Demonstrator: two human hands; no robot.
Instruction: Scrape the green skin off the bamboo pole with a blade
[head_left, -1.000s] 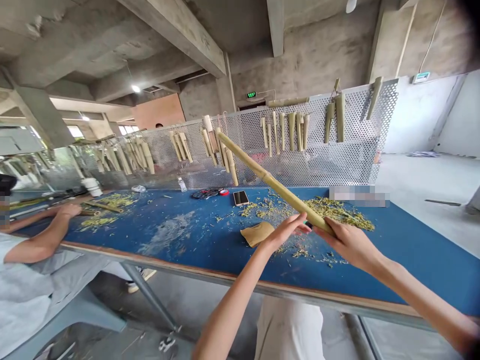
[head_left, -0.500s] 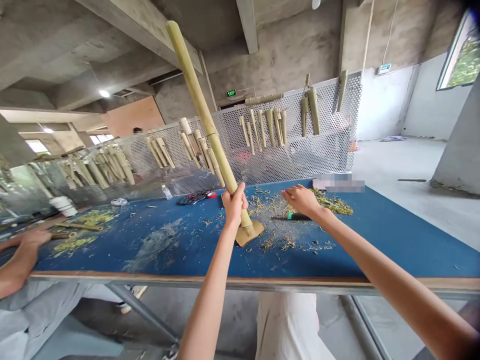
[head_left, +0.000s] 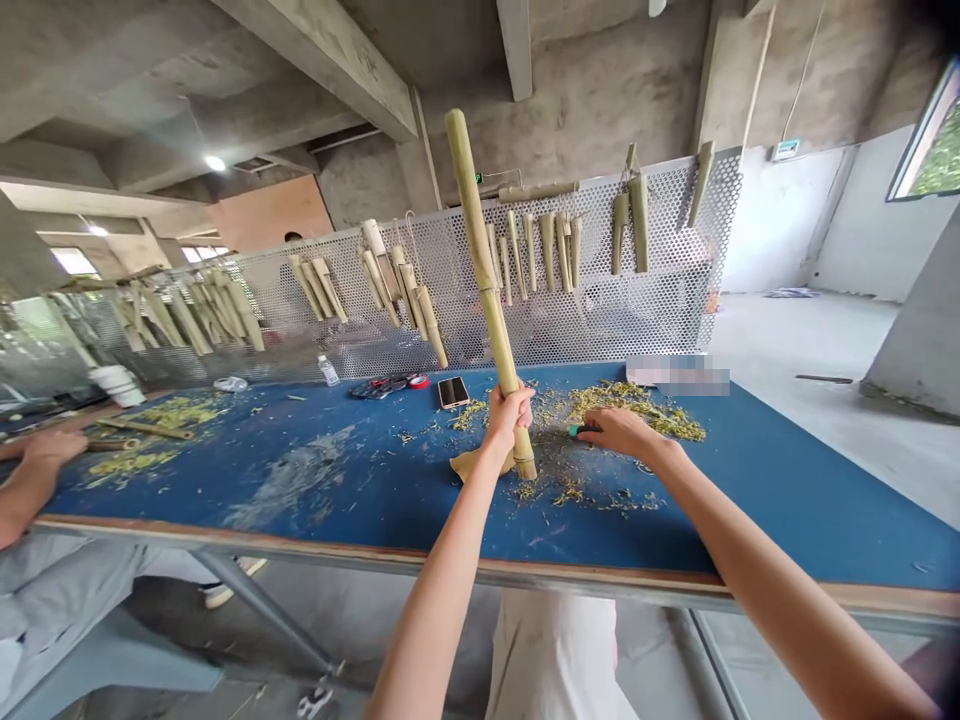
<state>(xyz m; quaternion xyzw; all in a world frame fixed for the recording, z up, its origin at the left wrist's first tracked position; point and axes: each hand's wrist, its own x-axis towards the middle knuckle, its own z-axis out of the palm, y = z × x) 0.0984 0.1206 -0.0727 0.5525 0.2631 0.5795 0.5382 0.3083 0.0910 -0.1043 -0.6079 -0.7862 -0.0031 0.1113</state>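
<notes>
My left hand (head_left: 511, 412) is wrapped round the lower part of a long bamboo pole (head_left: 480, 220). The pole stands nearly upright, leaning to the left, with its bottom end at the blue tabletop. A tan sheet (head_left: 469, 466), perhaps sandpaper, lies beside that end, partly behind my forearm. To the right, my right hand (head_left: 619, 430) is low over the table, fingers closed round the handle of a black-and-green-handled tool (head_left: 576, 431). Most of that tool is covered by the hand, and I cannot make out its blade. Greenish shavings (head_left: 637, 400) lie around it.
On the blue table (head_left: 787, 480) are a phone (head_left: 453, 392), red tape (head_left: 418, 382), dark cords (head_left: 379, 387) and a bottle (head_left: 328, 370). Behind it, bamboo pieces hang on a perforated metal screen (head_left: 465, 330). At far left, another person's hand (head_left: 56, 443) rests near bamboo pieces (head_left: 142, 430).
The bamboo pole has moved right and become more upright, its end now off the tan sheet. My right hand has come down onto the tool's handle. A phone now shows.
</notes>
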